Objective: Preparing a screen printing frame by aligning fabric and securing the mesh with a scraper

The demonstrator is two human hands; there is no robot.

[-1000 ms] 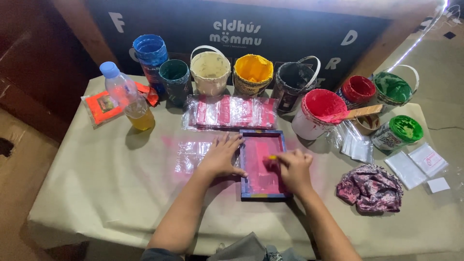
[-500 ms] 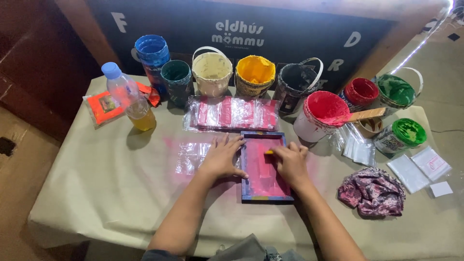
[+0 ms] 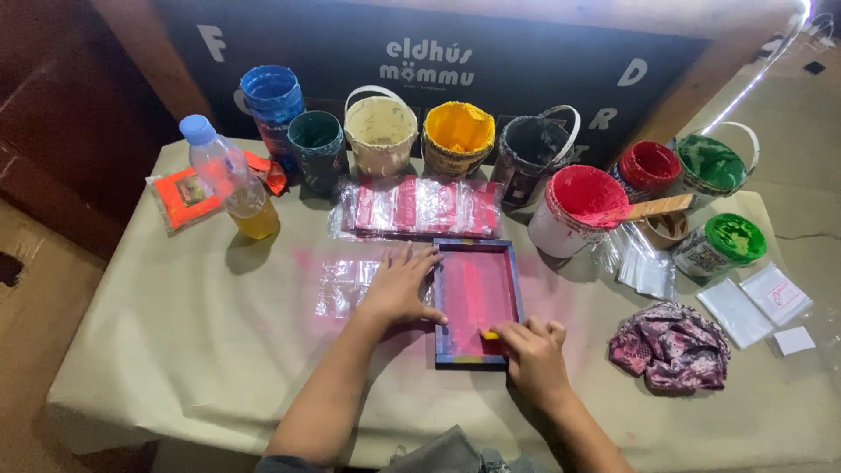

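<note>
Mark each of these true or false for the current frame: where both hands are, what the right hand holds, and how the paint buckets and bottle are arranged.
1. The left hand lies flat beside the framed printing screen, fingers touching its left edge. True.
2. The right hand is at the far end of the screen. False: it is at the near end, pressing a small yellow squeegee onto the mesh.
3. The wooden stick rests across the red paint bucket. True.
4. The plastic bottle with yellow liquid lies on its side. False: it stands upright at the table's left.
5. The yellow paint bucket stands right of the cream bucket. True.
</note>
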